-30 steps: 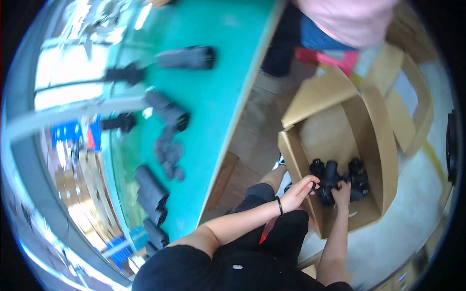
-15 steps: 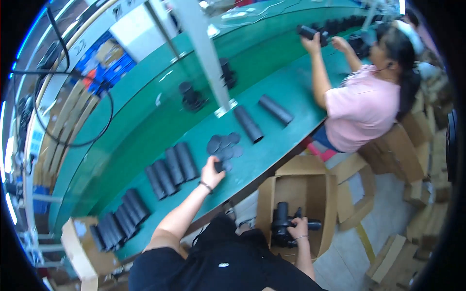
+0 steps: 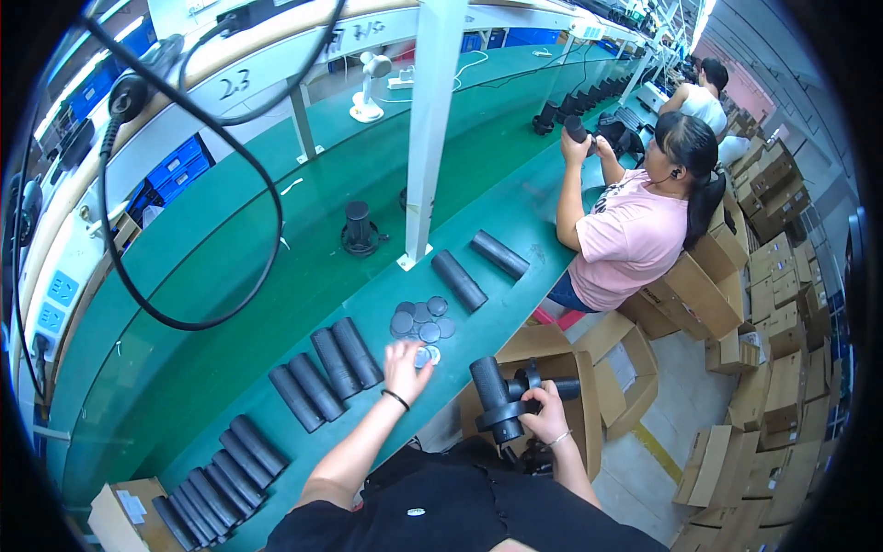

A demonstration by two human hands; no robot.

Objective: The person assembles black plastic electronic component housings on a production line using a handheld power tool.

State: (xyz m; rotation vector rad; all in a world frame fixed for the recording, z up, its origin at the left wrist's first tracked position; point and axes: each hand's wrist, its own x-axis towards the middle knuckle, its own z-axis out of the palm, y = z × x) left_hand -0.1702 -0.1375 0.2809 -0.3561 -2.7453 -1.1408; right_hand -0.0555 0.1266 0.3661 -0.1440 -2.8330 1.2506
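Observation:
Over the green bench, my left hand has its thumb and fingers closed about the edge of a small round disc, which catches the light. Just beyond it lies a loose group of thin dark discs. My right hand grips a black cylindrical fitting with a wide collar, held above an open carton. A second black cylinder sticks out sideways at that hand; how the two pieces join is hidden.
Black tubes lie in groups along the bench's left, and two more lie right of the white post. A black flanged fitting stands behind. A co-worker in pink handles a black part. Stacked cartons fill the right; a cable loop hangs upper left.
My right hand has raised the black fitting from inside the carton to above it. My left hand stays by the discs; a dark piece in it now shows as a lighter disc. The view has shifted.

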